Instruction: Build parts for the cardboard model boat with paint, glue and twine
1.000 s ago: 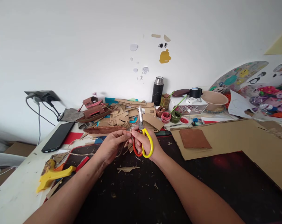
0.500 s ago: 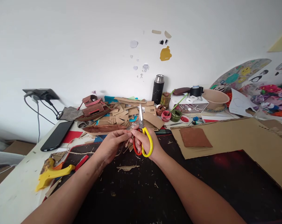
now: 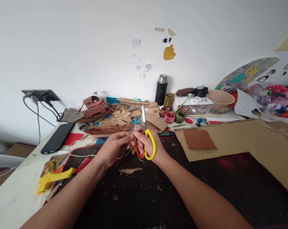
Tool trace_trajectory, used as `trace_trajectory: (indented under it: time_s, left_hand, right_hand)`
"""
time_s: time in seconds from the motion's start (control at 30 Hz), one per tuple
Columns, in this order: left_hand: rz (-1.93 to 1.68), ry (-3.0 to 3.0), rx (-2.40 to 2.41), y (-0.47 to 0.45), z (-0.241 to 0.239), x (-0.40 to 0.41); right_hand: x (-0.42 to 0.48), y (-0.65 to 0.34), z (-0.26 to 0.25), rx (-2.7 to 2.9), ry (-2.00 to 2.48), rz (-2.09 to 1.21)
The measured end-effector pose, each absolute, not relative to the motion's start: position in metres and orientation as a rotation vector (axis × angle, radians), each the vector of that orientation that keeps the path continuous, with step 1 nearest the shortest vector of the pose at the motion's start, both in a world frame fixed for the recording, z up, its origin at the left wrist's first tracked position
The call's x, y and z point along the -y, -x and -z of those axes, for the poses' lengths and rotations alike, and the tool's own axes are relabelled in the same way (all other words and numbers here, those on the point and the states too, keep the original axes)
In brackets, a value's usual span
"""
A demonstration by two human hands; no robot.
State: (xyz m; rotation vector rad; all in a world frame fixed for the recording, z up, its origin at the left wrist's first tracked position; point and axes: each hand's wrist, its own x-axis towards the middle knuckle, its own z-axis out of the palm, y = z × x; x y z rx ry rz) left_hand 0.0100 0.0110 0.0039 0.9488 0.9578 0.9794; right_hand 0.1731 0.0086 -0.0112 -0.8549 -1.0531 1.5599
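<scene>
My left hand (image 3: 114,146) is closed in a pinch, its thumb and forefinger meeting the fingertips of my right hand (image 3: 157,146) over the dark mat. A length of twine (image 3: 82,155) runs from the left across the mat and passes behind my left hand; the small bit pinched at the fingertips looks like its end. Scissors (image 3: 143,118) with one yellow and one red handle loop rest in my right hand, blades together and pointing up and away from me. Behind the hands lies a brown boat-shaped cardboard piece (image 3: 107,130), with cardboard scraps (image 3: 121,116) heaped beyond it.
A yellow glue gun (image 3: 54,178) and a black phone (image 3: 57,138) lie at left. Behind stand a brown model boat (image 3: 96,111), a black flask (image 3: 161,90) and paint jars (image 3: 180,117). A large cardboard sheet (image 3: 232,138) bearing a brown square (image 3: 199,139) covers the right side.
The view has shifted very slightly. Both hands stay together at the same spot, with the scissors still in my right hand.
</scene>
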Motion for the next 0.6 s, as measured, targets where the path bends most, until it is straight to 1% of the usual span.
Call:
trace_trajectory:
  time_s: [0.3,0.6]
  left_hand:
    - [-0.971,-0.95,-0.982,-0.0101,-0.0074,-0.0111]
    - [-0.874,-0.936,-0.996,-0.0086,-0.0047,-0.0096]
  right_hand:
    - [-0.0085,-0.1727,0.0126,1.062,0.874,-1.574]
    - [-0.0072,-0.1721,0.0123,1.115,0.826,-1.583]
